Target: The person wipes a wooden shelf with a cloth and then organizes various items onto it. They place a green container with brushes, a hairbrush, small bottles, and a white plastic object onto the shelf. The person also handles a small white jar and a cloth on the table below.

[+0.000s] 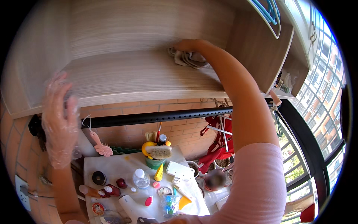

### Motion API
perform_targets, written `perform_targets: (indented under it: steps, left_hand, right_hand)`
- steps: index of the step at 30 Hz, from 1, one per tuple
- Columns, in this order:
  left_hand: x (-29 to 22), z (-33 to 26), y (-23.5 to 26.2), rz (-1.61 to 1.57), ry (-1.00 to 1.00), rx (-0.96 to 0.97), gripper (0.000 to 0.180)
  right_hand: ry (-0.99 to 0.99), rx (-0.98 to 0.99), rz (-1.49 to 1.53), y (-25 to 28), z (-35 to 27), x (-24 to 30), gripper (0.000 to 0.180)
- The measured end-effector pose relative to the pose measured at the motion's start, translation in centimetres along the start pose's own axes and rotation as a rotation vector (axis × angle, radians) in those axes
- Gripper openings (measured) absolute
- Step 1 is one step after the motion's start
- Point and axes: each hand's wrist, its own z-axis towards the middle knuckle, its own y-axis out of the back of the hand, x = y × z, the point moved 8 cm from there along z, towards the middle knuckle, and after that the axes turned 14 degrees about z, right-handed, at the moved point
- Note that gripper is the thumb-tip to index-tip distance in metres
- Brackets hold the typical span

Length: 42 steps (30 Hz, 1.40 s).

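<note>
The cupboard (130,22) fills the upper part of the view, its pale wood-grain shelf (123,71) running across at arm's height. Below stands the tabletop (115,168), crowded with bottles and small odds and ends, and between the two crosses a black bar (156,118) with a row of holes. The left hand (60,123), in a clear plastic glove (56,151), is raised by the shelf's front left end, fingers slightly spread and holding nothing; whether it brushes the edge I cannot tell. The right hand (185,45) reaches deep onto the shelf, right of its middle and close to the back panel, on a crumpled greyish cloth (182,59) that lies on the board. Its fingers are mostly hidden, so I cannot tell whether they pinch the cloth or only press it down. The step in hand looks to be wiping the shelf, judging by that reach. The next move would call for steady, flat pressure along the back corner (an awkward spot at full stretch), with the cloth's loose folds kept under the palm. Smallest of all, a pink brush (100,145) hangs from the bar on a string, well clear of the cloth.
</note>
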Motion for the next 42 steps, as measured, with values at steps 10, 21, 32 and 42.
perform_targets:
  steps: [10,21,32,42]
  left_hand:
    - [1.5,-1.6,-1.8,0.132,0.06,0.048,0.018]
    - [1.5,-1.8,-2.0,0.188,0.085,0.068,0.027]
    - [1.5,-2.1,-2.0,0.188,-0.071,-0.084,0.022]
    - [1.5,-2.2,-1.4,0.133,0.016,-0.057,0.021]
  right_hand:
    - [-0.444,-0.405,-0.523,5.8,-9.5,-16.4,0.038]
    - [-0.149,-0.148,-0.275,4.7,-4.8,-20.1,0.032]
    - [-0.226,-0.133,-0.32,4.8,-9.3,-18.8,0.024]
    - [-0.114,-0.013,-0.793,2.9,-22.3,-11.3,0.021]
